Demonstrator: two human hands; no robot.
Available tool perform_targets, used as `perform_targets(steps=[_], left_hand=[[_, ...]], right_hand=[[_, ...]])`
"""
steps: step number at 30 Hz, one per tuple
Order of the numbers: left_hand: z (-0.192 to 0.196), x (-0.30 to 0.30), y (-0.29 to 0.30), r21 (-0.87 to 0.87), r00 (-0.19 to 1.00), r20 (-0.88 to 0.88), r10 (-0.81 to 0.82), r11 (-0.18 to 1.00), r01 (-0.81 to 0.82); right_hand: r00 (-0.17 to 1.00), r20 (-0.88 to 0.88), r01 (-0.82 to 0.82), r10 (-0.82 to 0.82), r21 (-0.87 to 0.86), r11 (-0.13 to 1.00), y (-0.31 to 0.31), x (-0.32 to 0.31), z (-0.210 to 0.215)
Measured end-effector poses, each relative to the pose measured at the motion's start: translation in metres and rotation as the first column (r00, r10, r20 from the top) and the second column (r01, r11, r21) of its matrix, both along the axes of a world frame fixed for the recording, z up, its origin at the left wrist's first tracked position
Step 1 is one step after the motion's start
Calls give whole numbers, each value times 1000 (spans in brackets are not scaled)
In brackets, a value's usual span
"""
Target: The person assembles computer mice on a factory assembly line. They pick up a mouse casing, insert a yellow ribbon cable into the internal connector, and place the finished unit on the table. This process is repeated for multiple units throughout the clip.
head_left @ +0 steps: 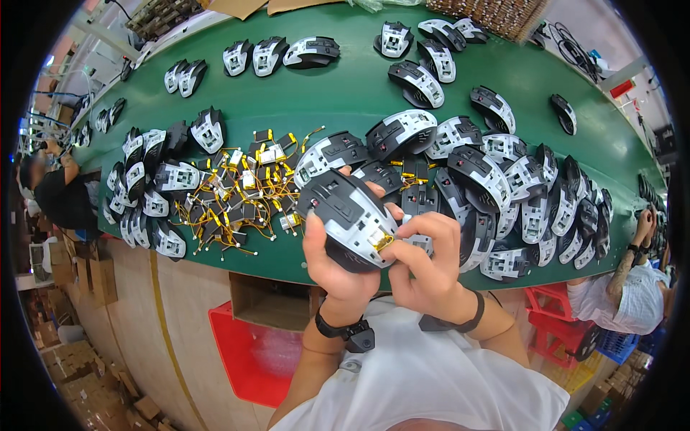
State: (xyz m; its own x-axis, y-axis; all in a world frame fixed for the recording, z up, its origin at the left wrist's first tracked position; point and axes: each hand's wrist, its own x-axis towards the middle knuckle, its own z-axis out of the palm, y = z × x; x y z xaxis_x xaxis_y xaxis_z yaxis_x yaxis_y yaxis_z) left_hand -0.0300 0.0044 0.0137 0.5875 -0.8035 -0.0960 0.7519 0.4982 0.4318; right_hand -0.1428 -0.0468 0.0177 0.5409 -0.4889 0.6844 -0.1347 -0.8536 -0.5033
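Observation:
My left hand (pixel 338 266) grips a black and white computer mouse (pixel 338 205) from the side, thumb on the near edge and fingertips around the far edge. My right hand (pixel 428 262) is closed, its thumb and forefinger pinching at a small yellow-taped battery (pixel 383 242) in an opening in the white part of the mouse. Most of that battery is hidden by the mouse and the fingers. Just beyond, a loose heap of small batteries (pixel 248 179) with thin wires and white connectors lies on the green table.
Many similar mice (pixel 478 176) crowd the table to the right; a smaller group (pixel 154 172) stands at the left. More mice (pixel 269 56) sit toward the back. A red bin (pixel 248 352) and a cardboard box (pixel 269 305) are below the table edge. Other people work at both sides.

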Motion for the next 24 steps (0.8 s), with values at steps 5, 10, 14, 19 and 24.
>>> perform_targets(steps=[5,10,14,19,24], left_hand=[[-5,10,0,-60,994,-28,-104,993,103],[0,4,-5,-40,997,49,-51,998,53],[14,-16,-12,93,837,544,-57,996,7],[4,-14,-10,112,705,651,-281,954,277],[18,4,-1,275,625,706,-333,942,191]], right_hand=[[978,20,-203,206,277,939,-12,-6,13],[968,111,-248,225,552,796,-20,-24,30],[945,-92,-259,314,378,889,-26,-18,37],[914,-237,-214,329,406,888,-77,-31,63],[813,-472,390,-341,7,921,-254,-90,59]])
